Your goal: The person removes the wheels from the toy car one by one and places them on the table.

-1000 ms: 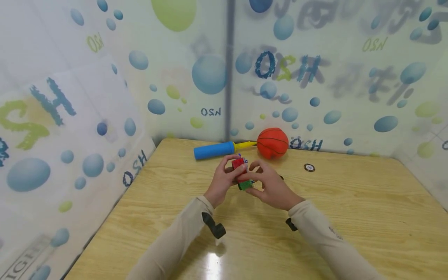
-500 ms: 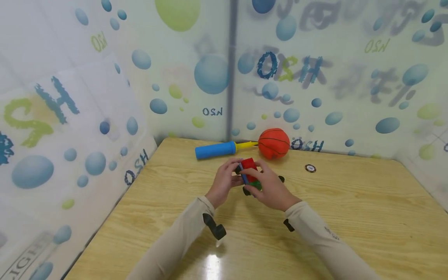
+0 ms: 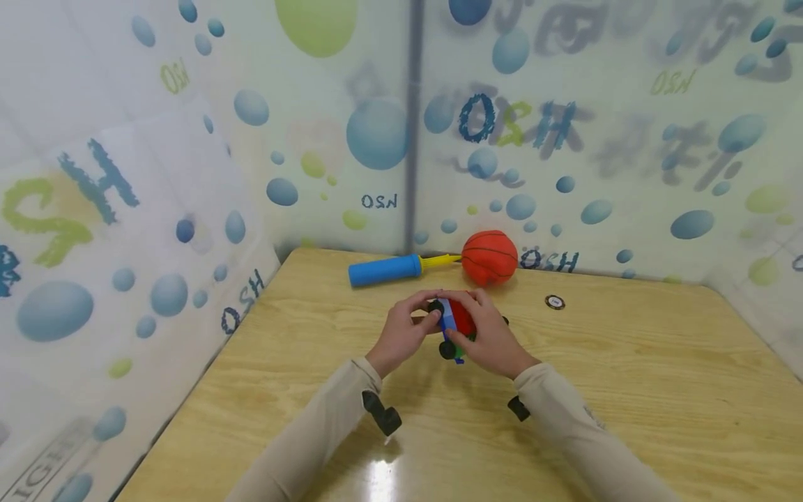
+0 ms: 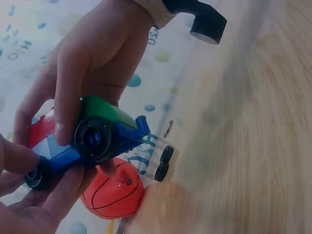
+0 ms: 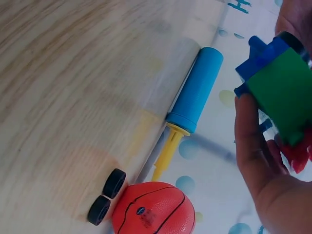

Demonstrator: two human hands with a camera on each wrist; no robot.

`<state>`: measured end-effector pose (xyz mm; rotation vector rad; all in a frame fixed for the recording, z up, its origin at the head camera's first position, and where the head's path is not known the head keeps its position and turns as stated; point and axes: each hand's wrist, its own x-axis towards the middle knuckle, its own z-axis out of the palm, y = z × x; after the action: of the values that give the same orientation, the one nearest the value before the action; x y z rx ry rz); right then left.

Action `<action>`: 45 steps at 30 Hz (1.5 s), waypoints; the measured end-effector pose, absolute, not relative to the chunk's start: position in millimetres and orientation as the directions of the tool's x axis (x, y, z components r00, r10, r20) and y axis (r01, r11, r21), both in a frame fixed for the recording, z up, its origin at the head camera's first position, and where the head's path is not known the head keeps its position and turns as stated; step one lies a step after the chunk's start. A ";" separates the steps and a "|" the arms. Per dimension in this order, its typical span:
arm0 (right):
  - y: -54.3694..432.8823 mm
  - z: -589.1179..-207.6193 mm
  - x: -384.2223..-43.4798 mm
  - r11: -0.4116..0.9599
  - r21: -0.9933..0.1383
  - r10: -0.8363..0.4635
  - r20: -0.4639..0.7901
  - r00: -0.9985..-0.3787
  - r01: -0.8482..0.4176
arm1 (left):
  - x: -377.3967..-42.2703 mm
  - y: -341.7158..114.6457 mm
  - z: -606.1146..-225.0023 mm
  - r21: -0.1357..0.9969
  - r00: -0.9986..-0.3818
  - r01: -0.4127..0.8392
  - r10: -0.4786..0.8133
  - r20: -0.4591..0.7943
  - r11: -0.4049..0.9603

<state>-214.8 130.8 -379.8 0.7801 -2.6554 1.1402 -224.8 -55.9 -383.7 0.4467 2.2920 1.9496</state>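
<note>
Both hands hold a small toy car [image 3: 463, 322] above the wooden table, its body red, green and blue with black wheels. My left hand [image 3: 400, 333] has its thumb and fingers at the wheel [image 4: 36, 174] on the far end of the blue chassis. Across the red and green body lies the grip of my right hand [image 3: 495, 340]. Another wheel [image 4: 95, 139] sits on the same side, below the green part. In the right wrist view, the flat green panel [image 5: 280, 87] faces the camera, and fingers partly hide the red part.
Two loose black wheels [image 5: 107, 196] stand on the table beside a red toy basketball [image 3: 489, 256]. A blue hand pump [image 3: 384, 270] with a yellow nozzle lies at the back edge. Right of the ball is a round chip [image 3: 555, 301]. Patterned curtains [image 3: 314, 139] enclose the table.
The car has been turned in the hands, so its blue, wheeled side now shows toward the left. My left fingers have shifted from the red body to the far wheel.
</note>
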 end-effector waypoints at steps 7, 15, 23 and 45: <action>136.1 -386.6 -217.2 0.502 -0.717 -0.411 0.293 -0.863 -0.483 | -220.7 -50.9 -384.3 0.973 -0.951 0.163 0.290 0.110 0.165; 142.5 -392.9 -217.8 0.441 -0.798 -0.380 0.249 -0.891 -0.411 | -218.9 -45.8 -381.3 0.931 -0.919 0.270 0.356 0.173 0.246; 142.3 -396.6 -216.3 0.399 -0.825 -0.398 0.236 -0.886 -0.400 | -220.0 -51.5 -382.6 0.878 -0.896 0.342 0.397 0.198 0.334; 134.9 -404.9 -211.4 0.347 -0.785 -0.314 0.418 -0.852 -0.513 | -214.9 -35.9 -389.8 0.898 -0.892 0.409 0.276 0.357 0.161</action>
<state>-211.4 134.9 -404.9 0.7513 -2.4133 1.5158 -214.9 -35.9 -389.8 0.7340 2.4747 1.9765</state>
